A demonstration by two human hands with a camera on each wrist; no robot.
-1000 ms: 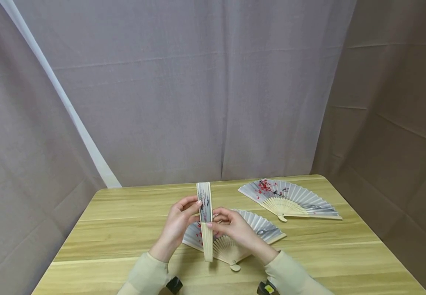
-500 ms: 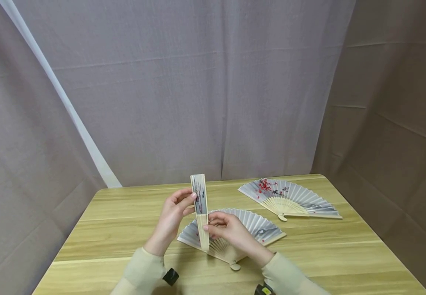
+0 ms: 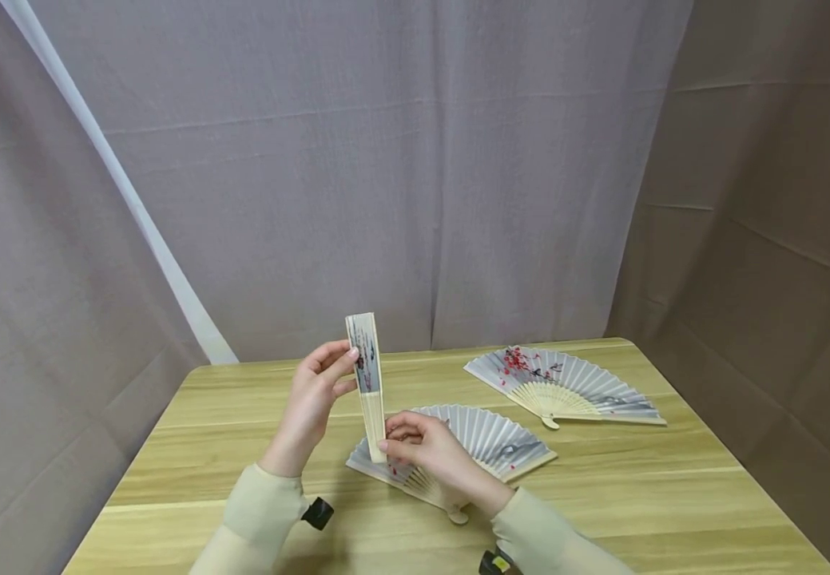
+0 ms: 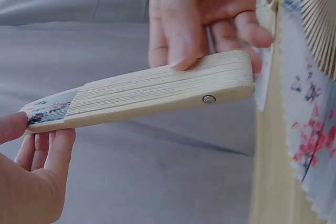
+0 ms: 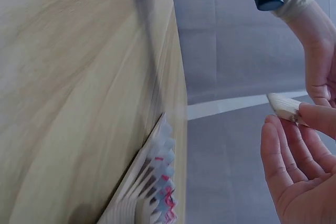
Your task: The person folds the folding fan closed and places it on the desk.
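A folded bamboo fan (image 3: 367,383) with a printed paper top stands nearly upright above the wooden table (image 3: 206,447). My left hand (image 3: 314,399) pinches its upper paper end between thumb and fingers. My right hand (image 3: 422,451) pinches its lower end by the rivet (image 4: 209,98). In the left wrist view the folded fan (image 4: 147,90) lies across the picture, my right hand's fingers (image 4: 178,40) on the rivet end and my left fingertips (image 4: 50,145) under the paper end. The right wrist view shows the fan's end (image 5: 286,108) against my fingers (image 5: 294,156).
An open fan (image 3: 490,443) with red blossoms lies on the table under my right hand. A second open fan (image 3: 565,387) lies at the back right. Grey curtains hang behind the table and on both sides. A black band (image 3: 316,513) sits on each wrist.
Both hands have carried the folded fan up and to the left, tilting its top leftward. My right hand has slid down toward the rivet end.
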